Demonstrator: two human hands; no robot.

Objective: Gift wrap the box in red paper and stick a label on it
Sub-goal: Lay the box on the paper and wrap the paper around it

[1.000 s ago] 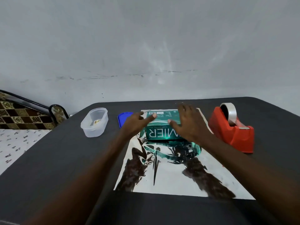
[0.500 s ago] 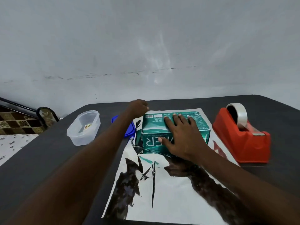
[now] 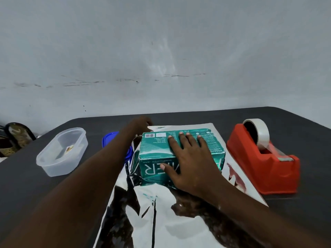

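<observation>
Green box (image 3: 157, 154) lies lengthwise along the table's (image 3: 304, 122) far edge on shiny paper (image 3: 161, 221), under the flat-fingered right hand (image 3: 189, 163); left hand (image 3: 143, 122) unclear.

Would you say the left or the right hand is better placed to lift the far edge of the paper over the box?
Left, probably: the left hand is at the paper's far corner, while the right hand presses flat on the box.

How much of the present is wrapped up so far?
Hardly any yet. Done: the green cardboard box sits on the shiny silver-faced wrapping sheet, laid flat on the dark table. In hand: the right hand presses flat on the box; the left hand reaches to the sheet's far corner. Left: folding the sheet over, taping from the red tape dispenser, and the label.
</observation>
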